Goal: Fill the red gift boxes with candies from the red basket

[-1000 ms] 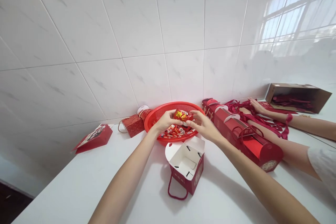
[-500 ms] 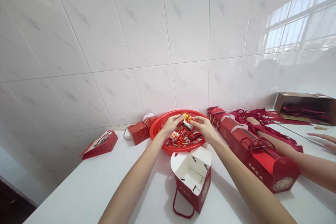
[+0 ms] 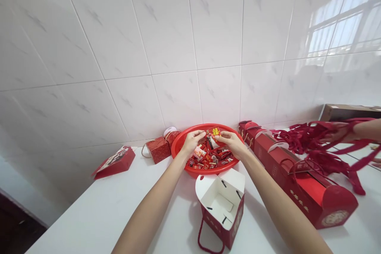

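Both my hands are over a red plastic basket (image 3: 178, 147) of wrapped sweets (image 3: 208, 156). My left hand (image 3: 194, 141) is closed in a pinch at the basket's back left; what its fingertips hold is too small to name. To its right, my right hand (image 3: 232, 142) pinches a red and gold wrapped sweet (image 3: 216, 131) between thumb and finger. Between my forearms, in front of the basket, stands an open red box (image 3: 218, 214) with a white inside, its flaps up and a dark red cord handle hanging at the front. Its visible floor holds nothing.
A row of closed red boxes (image 3: 300, 182) runs along the right. Behind it, another person's hand (image 3: 330, 131) holds dark red ribbons (image 3: 321, 158) near a cardboard box (image 3: 342, 112). On the left are a red patterned box (image 3: 158, 150) and a red package (image 3: 116, 162). A tiled wall stands behind.
My hands have moved slightly apart, and the red and gold sweet now shows at my right fingertips. The other person's hand has lifted the ribbons. The view has shifted a little.
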A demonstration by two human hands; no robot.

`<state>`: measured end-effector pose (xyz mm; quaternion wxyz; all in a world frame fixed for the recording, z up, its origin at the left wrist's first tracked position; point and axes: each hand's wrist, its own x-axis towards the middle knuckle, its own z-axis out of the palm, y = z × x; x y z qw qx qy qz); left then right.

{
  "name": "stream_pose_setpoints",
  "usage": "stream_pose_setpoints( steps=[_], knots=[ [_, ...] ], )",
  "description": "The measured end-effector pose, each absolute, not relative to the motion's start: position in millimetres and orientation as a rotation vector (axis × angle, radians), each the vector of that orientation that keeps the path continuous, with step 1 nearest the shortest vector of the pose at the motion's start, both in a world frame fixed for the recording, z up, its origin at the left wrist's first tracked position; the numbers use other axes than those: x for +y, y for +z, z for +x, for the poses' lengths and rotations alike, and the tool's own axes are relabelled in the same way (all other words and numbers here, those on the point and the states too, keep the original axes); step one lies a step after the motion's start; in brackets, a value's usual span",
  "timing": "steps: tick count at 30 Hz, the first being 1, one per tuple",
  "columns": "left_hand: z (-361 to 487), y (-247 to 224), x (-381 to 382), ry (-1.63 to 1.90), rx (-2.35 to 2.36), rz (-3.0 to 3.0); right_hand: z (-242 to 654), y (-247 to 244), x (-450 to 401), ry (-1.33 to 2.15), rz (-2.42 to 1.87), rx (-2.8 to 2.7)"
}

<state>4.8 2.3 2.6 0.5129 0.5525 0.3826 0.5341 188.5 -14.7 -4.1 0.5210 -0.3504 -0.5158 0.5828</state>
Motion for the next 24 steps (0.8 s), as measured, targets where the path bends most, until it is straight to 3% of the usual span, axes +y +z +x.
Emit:
stream_pose_setpoints(
  steps=[8, 17, 24],
  knots=[
    [-1, -1, 18, 1.283, 1.073, 1.303, 187, -10, 1, 1.226, -0.845, -0.882],
    [12, -14, 87, 0.336, 1.418, 2.191, 186, -7, 7, 1.231, -0.801, -0.552],
    [19, -35, 97, 0.193, 1.512, 2.185, 186, -6, 7, 1.246, -0.808, -0.536]
  ],
)
